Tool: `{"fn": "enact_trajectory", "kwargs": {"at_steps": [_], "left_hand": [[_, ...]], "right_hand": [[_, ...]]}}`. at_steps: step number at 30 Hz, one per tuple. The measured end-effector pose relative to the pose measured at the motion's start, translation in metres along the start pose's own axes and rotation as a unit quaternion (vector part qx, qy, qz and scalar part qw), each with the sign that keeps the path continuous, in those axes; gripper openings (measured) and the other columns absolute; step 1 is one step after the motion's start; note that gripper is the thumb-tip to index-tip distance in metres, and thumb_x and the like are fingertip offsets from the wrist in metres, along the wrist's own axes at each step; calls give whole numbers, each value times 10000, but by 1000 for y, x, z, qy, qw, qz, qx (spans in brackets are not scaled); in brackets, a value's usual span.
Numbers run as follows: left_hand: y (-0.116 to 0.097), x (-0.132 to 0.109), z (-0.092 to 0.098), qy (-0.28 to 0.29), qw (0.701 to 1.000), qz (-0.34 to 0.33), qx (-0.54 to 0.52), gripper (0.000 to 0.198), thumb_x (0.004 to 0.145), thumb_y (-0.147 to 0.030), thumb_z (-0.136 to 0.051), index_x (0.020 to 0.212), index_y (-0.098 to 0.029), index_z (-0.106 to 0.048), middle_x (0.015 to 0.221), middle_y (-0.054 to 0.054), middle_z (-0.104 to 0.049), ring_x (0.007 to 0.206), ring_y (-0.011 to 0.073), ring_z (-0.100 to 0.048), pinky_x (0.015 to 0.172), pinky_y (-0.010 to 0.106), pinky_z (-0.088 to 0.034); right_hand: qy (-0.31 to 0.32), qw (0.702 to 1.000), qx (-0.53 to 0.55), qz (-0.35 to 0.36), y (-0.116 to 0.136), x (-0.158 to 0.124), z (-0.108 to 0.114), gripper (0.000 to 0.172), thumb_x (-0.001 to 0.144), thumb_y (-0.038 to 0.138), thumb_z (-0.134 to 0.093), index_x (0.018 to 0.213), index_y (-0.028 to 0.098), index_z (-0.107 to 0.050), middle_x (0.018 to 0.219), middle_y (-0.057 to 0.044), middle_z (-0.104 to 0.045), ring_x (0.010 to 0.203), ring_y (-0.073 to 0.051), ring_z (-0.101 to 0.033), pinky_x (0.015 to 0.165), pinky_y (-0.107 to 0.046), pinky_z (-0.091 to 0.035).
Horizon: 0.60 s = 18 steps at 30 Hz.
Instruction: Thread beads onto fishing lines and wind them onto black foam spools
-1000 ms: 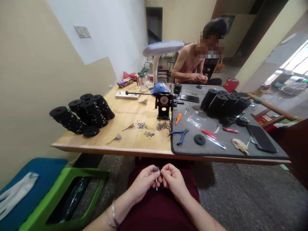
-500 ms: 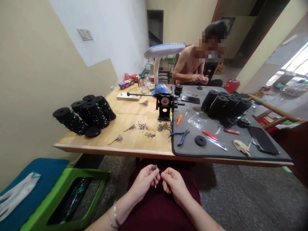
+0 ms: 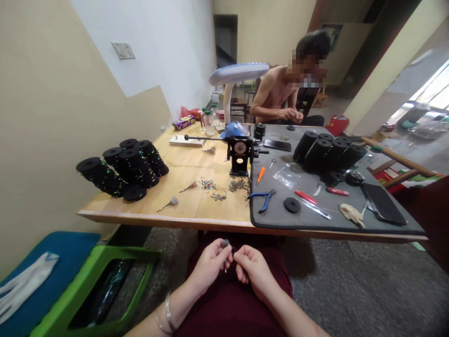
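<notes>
My left hand (image 3: 210, 264) and my right hand (image 3: 254, 269) are held close together over my lap, below the table's front edge. The left hand's fingers are pinched round a small grey tufted piece with a thin stem (image 3: 225, 244). The right hand's fingers are curled and pinched beside it, on something too small to make out. Both hands hover above my dark red clothing (image 3: 231, 304).
The wooden table (image 3: 182, 213) carries stacks of black spools (image 3: 122, 166), a black winding device (image 3: 240, 154), small loose parts (image 3: 210, 185), and a grey mat (image 3: 280, 217) with blue pliers (image 3: 263, 196), more spools and phones. Another person (image 3: 284, 98) sits at the far end. A green stool (image 3: 101, 285) stands left.
My hands have stayed over my lap with small finger movements. The view shifted slightly between the earliest frame and now.
</notes>
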<state>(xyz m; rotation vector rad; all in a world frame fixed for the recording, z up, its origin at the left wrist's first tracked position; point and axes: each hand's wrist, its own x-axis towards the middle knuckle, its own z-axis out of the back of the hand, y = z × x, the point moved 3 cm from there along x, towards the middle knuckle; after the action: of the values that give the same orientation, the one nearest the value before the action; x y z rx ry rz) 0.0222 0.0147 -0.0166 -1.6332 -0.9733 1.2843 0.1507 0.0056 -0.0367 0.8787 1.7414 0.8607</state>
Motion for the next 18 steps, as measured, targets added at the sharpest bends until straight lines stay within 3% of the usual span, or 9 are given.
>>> {"fn": "enact_trajectory", "kwargs": {"at_steps": [7,18], "left_hand": [[-1,-1,-1,4,1000,-15,23,328,756,-467,-630,750,-165,-503,577,-34,-549,475,80,-478,462,195,-363],[1,-5,-2,17,989,-95,108,244,854,-402,-538,776,-171,-513,600,-11,-577,522,111,-536,520,226,-435]], "right_hand": [[-2,1000,11,8,0,0,1,366,723,504,-643,686,173,-492,366,73,-522,285,-31,-328,323,-157,-173],[-8,999,7,31,2,2,0,422,702,564,-653,737,175,-491,392,67,-551,288,-36,-355,321,-148,-215]]}}
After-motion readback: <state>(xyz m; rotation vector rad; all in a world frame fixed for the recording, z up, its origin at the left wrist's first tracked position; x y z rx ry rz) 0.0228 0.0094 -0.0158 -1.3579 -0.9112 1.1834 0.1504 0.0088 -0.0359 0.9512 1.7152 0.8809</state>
